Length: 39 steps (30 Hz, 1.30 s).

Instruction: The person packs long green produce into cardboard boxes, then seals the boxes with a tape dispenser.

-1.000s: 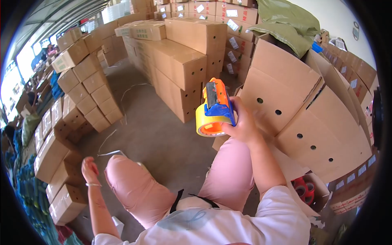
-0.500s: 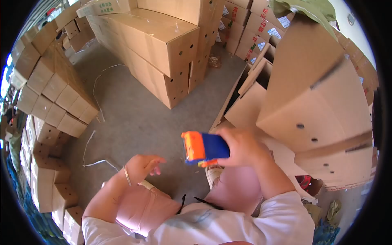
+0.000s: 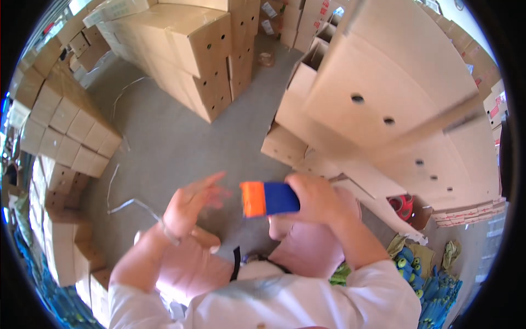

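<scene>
Low in mid-frame, over the pink trousers (image 3: 304, 249), the right hand (image 3: 318, 200) wraps its fingers around the blue-and-orange tape dispenser (image 3: 268, 198), while the left hand (image 3: 189, 205) hovers just left of it, fingers spread and empty. I judge a firm right grip on the blue body best, the left fingers meeting the orange end from the side, clear of any blade. Punched cartons (image 3: 394, 82) lean beyond, upper right.

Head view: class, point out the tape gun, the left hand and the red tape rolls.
tape gun (image 3: 278, 198), head view, its blue side.
left hand (image 3: 189, 207), head view, middle of the hand.
red tape rolls (image 3: 401, 204), head view, rim of the top roll.
</scene>
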### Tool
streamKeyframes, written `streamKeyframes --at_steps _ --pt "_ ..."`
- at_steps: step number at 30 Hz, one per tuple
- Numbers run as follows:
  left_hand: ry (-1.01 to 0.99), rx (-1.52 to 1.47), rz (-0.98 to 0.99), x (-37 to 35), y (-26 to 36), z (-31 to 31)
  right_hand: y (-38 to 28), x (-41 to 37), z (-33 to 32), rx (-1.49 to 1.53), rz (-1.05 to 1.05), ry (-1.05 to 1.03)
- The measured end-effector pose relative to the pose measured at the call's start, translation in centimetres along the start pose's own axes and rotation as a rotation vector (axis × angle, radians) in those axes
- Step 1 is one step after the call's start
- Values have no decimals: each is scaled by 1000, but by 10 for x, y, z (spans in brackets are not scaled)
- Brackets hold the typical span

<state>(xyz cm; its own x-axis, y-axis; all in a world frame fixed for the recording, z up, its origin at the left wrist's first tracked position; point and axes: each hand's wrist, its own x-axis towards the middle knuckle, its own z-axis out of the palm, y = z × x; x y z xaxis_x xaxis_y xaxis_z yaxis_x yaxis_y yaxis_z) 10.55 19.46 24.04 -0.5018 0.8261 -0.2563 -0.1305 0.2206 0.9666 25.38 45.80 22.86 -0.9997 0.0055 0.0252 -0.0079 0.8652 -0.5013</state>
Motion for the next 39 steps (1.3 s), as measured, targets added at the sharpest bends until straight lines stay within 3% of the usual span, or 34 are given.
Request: streamKeyframes --at_steps 1,3,5,7,9,12,13,14,16,19,22,24,29,31,35,39 --pt "11 18 127 9 11 15 6 -5 1 -64 15 29" --pt "-15 408 231 23 43 43 17 -18 -1 -17 -17 82" --pt "52 413 411 51 66 75 24 -34 -3 108 67 167" --pt "62 140 315 71 96 102 24 -42 -12 69 52 234" --pt "121 314 625 108 102 117 23 -45 -19 15 134 261" --pt "145 376 527 128 125 142 19 -53 -16 -39 88 241" --pt "167 385 609 144 119 143 17 -55 -17 -31 38 247" --pt "398 510 793 166 107 149 17 -57 -18 -23 -4 251" --pt "260 249 578 173 115 154 19 -60 -18 -29 80 181" --pt "29 -241 370 155 132 157 28 -62 -20 -42 47 175" --pt "-39 -598 315 177 122 165 42 -61 -12 -24 64 178" --pt "22 -718 268 185 122 168 46 -57 -12 -33 71 175" --pt "164 -714 253 176 126 118 52 -56 -9 -70 88 163" --pt "346 -615 269 138 140 85 53 -55 -10 -59 81 154" --pt "385 -541 306 80 161 23 51 -42 -15 -80 42 37" --pt "462 -528 256 31 149 7 52 9 -20 -249 1 -49"
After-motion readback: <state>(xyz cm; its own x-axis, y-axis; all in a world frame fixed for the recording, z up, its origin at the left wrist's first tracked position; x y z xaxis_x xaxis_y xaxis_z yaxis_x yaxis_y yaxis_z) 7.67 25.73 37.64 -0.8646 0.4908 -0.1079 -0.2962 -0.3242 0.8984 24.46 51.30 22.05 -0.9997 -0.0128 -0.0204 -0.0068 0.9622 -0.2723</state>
